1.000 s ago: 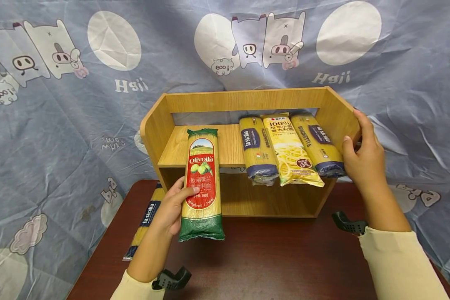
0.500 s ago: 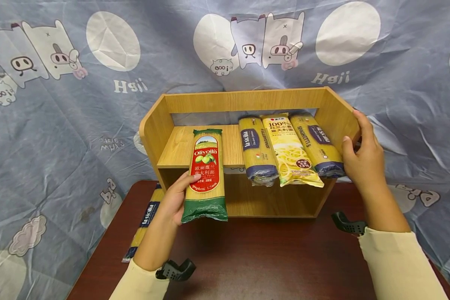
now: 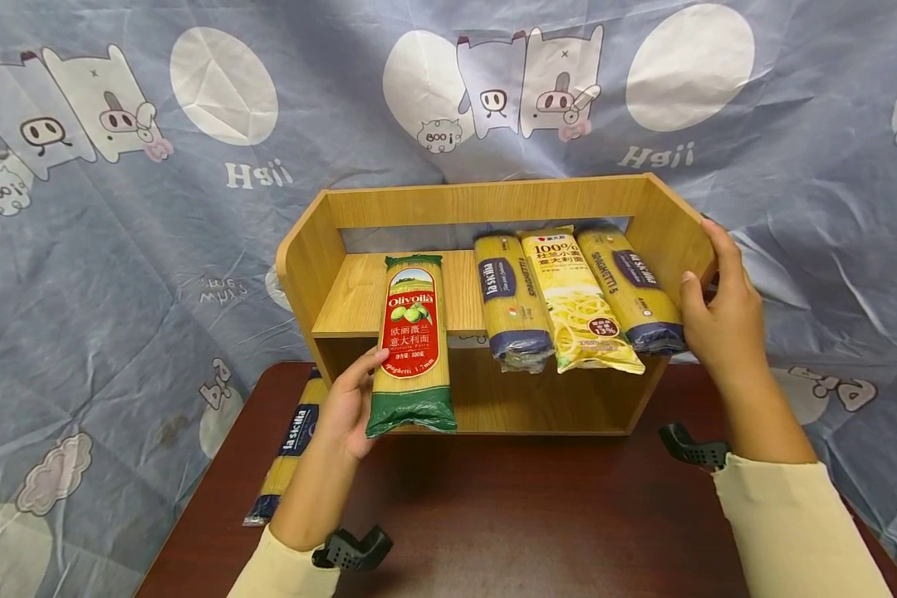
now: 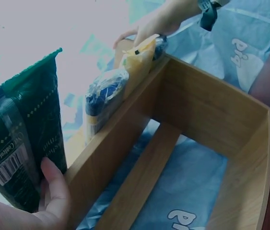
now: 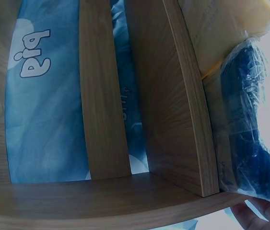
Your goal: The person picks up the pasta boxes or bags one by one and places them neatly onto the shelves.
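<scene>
My left hand (image 3: 349, 409) grips the left edge and underside of a spaghetti pack (image 3: 409, 361) with a red label and green ends. In the head view its far end overlaps the upper board (image 3: 351, 286) of a small wooden shelf (image 3: 411, 206), while its near end sticks out past the front. The left wrist view shows the pack's green end (image 4: 24, 124) with the thumb pressed on it. My right hand (image 3: 728, 320) holds the shelf's right side panel (image 3: 669, 237), thumb at the front edge and fingers round the outside.
Three more pasta packs lie on the upper board: a blue-ended one (image 3: 514, 299), a yellow one (image 3: 577, 303) and another blue-ended one (image 3: 631, 291) by the right panel. A further spaghetti pack (image 3: 293, 444) lies on the dark table (image 3: 523, 515), left of the shelf. A patterned cloth (image 3: 120, 274) hangs behind.
My left hand has carried the red-labelled spaghetti pack forward and slightly right, tipping its near end up in view. Its thumb has slid back toward the pack's left edge. The right hand stays put.
</scene>
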The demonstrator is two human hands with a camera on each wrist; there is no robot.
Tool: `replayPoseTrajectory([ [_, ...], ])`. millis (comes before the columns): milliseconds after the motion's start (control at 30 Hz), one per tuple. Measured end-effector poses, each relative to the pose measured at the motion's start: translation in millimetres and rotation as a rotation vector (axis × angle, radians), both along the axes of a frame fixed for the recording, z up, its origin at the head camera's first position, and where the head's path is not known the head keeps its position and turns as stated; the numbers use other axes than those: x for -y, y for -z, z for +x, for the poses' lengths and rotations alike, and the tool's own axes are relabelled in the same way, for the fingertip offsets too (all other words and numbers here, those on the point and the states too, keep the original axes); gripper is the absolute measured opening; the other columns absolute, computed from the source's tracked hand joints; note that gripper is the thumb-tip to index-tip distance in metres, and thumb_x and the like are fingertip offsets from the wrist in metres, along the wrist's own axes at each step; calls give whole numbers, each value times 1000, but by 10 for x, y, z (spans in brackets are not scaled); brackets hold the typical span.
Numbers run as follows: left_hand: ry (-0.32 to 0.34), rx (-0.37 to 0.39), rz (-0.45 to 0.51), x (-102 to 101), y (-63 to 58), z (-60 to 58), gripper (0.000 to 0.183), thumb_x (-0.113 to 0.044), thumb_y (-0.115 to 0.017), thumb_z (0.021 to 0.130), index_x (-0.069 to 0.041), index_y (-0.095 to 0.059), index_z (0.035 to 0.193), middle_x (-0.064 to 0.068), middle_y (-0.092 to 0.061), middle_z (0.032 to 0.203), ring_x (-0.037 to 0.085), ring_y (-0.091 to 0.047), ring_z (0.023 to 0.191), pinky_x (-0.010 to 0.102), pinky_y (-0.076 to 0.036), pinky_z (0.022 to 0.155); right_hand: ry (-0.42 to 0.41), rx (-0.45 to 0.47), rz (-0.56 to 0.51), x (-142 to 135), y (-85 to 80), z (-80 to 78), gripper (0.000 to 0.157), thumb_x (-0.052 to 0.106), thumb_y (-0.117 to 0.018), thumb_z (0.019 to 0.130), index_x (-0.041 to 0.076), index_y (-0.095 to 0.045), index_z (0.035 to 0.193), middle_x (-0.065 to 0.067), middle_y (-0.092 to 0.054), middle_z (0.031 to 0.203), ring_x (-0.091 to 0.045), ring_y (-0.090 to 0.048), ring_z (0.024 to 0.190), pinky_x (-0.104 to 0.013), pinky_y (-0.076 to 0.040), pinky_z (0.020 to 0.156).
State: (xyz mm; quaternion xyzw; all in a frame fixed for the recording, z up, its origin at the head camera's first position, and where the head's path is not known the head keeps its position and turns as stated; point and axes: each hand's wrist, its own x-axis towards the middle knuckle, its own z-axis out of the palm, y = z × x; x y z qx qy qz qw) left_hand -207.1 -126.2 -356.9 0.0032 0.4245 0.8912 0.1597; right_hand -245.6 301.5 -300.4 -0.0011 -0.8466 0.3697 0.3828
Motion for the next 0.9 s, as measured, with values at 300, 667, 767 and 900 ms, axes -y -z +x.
replayPoseTrajectory([
  [300, 40, -157, 118, 50, 99, 203, 43, -15, -33, 106, -17, -29, 149, 1, -56, 135, 10, -65, 112, 21, -55, 93, 8, 2, -2, -9, -1, -13, 62, 16, -52, 100, 39, -35, 155, -28, -54, 143, -51, -57, 116, -65, -40, 91],
  [667, -42, -227, 89, 53, 140, 427, 57, -5, -38, 103, -18, -22, 157, 2, -56, 138, 12, -66, 108, 25, -56, 92, 9, 2, 0, 20, 1, 9, 62, 16, -50, 100, 41, -33, 155, -28, -53, 144, -51, -56, 118, -65, -41, 92],
  [767, -73, -255, 8, 46, 143, 470, 64, -5, -42, 102, -20, -20, 160, 2, -55, 139, 14, -67, 107, 30, -58, 92, 10, 4, -2, 19, 8, 12, 63, 17, -50, 100, 41, -33, 155, -27, -53, 144, -51, -56, 117, -64, -40, 92],
  [900, -103, -282, -54, 37, 147, 490, 65, -3, -45, 101, -19, -22, 160, 2, -54, 141, 14, -67, 107, 31, -58, 90, 6, 0, -4, 18, 1, 10, 62, 16, -50, 100, 41, -34, 155, -26, -53, 145, -50, -56, 117, -64, -40, 91],
])
